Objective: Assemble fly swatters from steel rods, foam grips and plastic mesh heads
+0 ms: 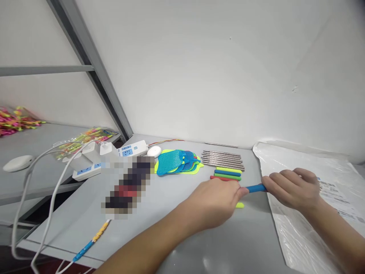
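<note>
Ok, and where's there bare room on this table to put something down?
The grey table is bare nearer you than the held blue tube, between your left forearm and the white plastic; another patch lies between that forearm and the mesh pieces. The back is crowded with those, metal rods and coloured tubes.

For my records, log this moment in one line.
left hand: gripping blue cylindrical tube; right hand: gripping same tube; nearby: straight silvery metal rods
</note>
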`<action>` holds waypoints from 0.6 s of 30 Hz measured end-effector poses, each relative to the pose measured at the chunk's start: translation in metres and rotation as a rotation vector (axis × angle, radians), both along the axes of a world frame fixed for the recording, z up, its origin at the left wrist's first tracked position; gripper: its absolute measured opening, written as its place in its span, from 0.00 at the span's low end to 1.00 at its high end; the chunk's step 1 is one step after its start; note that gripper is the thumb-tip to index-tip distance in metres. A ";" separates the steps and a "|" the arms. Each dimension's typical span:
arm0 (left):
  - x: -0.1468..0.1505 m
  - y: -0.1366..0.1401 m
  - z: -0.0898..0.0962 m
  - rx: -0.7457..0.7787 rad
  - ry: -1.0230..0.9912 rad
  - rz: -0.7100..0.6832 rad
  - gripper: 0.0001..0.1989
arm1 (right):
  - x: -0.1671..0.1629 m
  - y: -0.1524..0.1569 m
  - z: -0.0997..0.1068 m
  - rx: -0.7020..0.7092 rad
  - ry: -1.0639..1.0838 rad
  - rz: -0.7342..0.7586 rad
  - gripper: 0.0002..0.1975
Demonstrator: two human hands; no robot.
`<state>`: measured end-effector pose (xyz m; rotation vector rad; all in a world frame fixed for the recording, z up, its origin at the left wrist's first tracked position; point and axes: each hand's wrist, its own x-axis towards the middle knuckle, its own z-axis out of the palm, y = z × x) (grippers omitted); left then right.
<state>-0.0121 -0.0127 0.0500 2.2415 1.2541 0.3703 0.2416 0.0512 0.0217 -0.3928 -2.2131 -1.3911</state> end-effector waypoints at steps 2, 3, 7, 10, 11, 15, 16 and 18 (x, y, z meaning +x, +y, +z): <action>0.003 0.002 -0.009 0.141 0.097 0.040 0.22 | -0.001 0.001 -0.003 -0.129 0.013 -0.034 0.08; 0.004 0.004 -0.014 0.209 0.139 0.053 0.22 | -0.004 0.001 -0.004 -0.228 0.017 -0.052 0.08; 0.002 0.012 -0.027 0.455 0.239 -0.003 0.17 | -0.022 -0.009 -0.009 -0.655 0.021 -0.080 0.10; 0.000 0.013 -0.028 0.604 0.237 -0.068 0.15 | -0.034 -0.024 -0.011 -0.884 0.096 -0.071 0.11; 0.000 0.012 -0.028 0.638 0.229 -0.082 0.15 | -0.037 -0.029 -0.011 -0.946 0.116 -0.094 0.12; 0.000 0.011 -0.024 0.590 0.223 -0.084 0.14 | -0.036 -0.038 -0.011 -1.058 0.119 -0.134 0.11; 0.001 0.011 -0.023 0.537 0.234 -0.071 0.15 | -0.036 -0.037 -0.010 -1.026 0.117 -0.118 0.11; 0.002 0.011 -0.021 0.437 0.257 -0.045 0.16 | -0.034 -0.033 -0.008 -0.894 0.110 -0.083 0.10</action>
